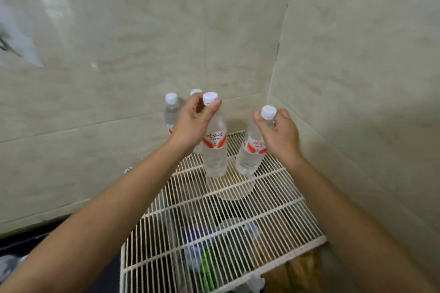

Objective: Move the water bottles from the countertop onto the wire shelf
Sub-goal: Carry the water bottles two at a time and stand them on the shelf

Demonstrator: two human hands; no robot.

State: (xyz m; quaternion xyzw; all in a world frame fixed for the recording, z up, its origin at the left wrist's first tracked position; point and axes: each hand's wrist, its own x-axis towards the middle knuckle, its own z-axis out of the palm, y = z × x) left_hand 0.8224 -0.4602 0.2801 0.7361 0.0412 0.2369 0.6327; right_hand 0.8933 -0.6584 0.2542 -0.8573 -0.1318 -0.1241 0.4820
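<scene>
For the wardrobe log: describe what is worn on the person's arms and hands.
Nothing is worn. The left hand and right hand are bare, without gloves, and I see no rings. Both forearms are uncovered from wrist to the frame edge: no sleeves, watch, bracelet or markings in view.

So I've got a bottle (215, 147) by the neck in my left hand (192, 123) and another bottle (251, 152) in my right hand (279, 133), side by side over the back of the wire shelf (238, 221). Two more bottles (172, 112) sit behind my left hand, against the wall (119, 54).
</scene>
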